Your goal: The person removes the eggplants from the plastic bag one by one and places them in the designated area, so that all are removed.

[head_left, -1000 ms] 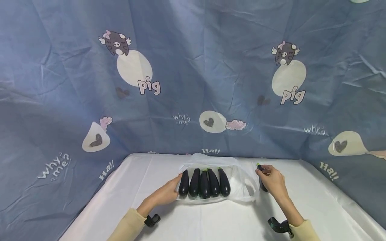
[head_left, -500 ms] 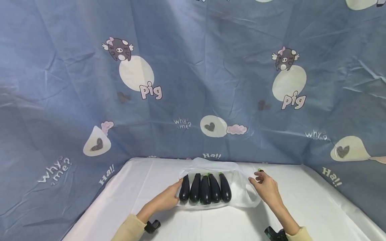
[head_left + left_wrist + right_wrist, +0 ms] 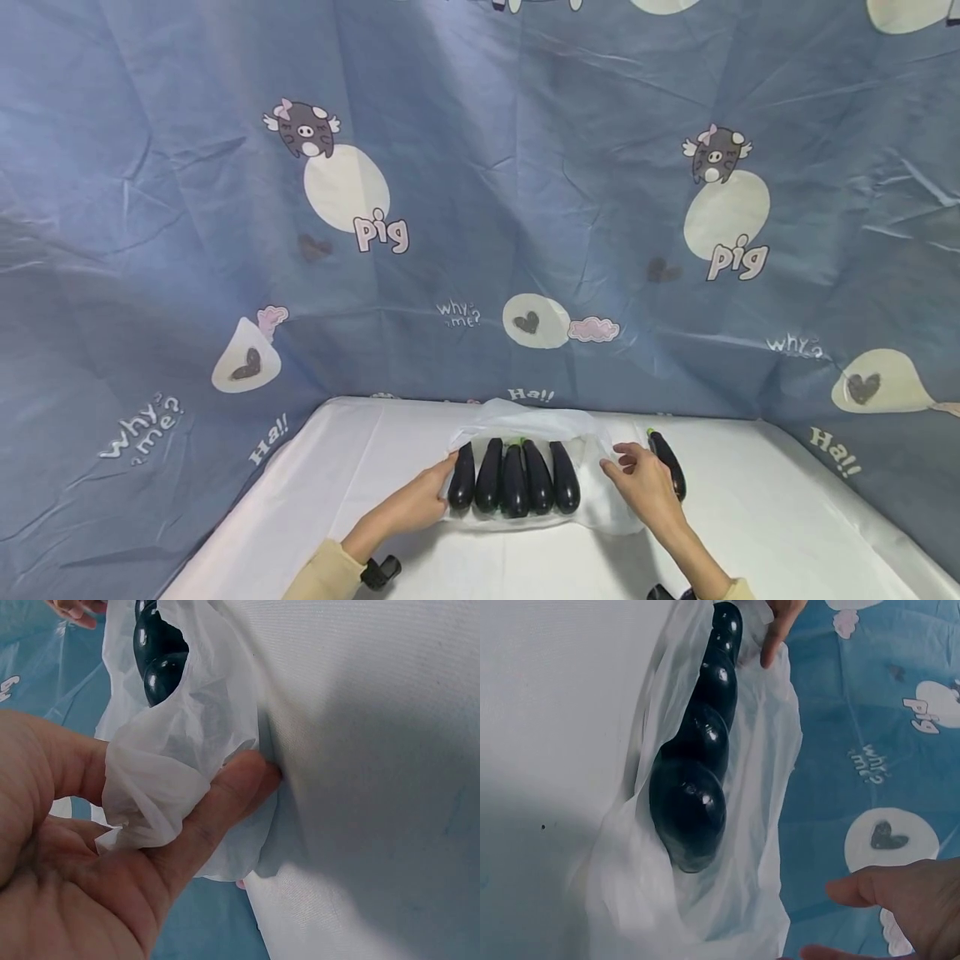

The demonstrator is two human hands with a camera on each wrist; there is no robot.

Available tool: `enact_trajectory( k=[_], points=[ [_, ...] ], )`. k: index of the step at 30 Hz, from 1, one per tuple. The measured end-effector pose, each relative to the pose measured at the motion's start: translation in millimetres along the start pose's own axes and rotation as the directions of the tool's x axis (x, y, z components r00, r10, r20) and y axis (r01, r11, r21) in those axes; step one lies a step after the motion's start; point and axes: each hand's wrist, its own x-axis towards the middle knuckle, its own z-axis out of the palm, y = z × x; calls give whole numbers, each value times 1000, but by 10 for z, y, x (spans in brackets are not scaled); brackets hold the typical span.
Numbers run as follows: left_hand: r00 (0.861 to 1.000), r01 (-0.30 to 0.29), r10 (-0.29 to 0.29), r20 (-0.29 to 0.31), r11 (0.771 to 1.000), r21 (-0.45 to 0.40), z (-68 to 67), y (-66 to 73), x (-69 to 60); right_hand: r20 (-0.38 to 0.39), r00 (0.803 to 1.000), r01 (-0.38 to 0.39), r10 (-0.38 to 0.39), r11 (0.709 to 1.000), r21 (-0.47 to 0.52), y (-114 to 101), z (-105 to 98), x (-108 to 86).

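Note:
A white plastic bag (image 3: 600, 500) lies on the table with its mouth spread. Several dark eggplants (image 3: 514, 483) sit side by side inside, green at some stem ends. My left hand (image 3: 416, 500) holds the bag's left edge; in the left wrist view its thumb and fingers (image 3: 217, 795) have the crumpled plastic between them. Over the bag's right side is my right hand (image 3: 647, 483), its thumb and fingers apart, with nothing between them. Just beyond that hand, a single eggplant (image 3: 667, 465) rests on the tabletop, partly hidden by it.
A white cloth (image 3: 772, 500) covers the table. Behind and at both sides hangs a blue curtain (image 3: 450, 200) printed with pigs and words. Black straps with mounts (image 3: 381, 572) are on the wrists.
My right hand has let go of the single eggplant at the right and moved left to the bag. The left hand stays at the bag's edge. The head view has tilted slightly upward.

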Motion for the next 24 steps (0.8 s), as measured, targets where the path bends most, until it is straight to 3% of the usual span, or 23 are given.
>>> enact_trajectory(
  k=[13, 24],
  points=[
    [1000, 6, -6, -8, 1000, -4, 1, 31, -10, 29, 999, -13, 12, 1000, 7, -80, 43, 5],
    [1000, -12, 12, -17, 1000, -6, -1, 8, 0, 46, 999, 3, -6, 999, 54, -208, 287, 47]
  ],
)
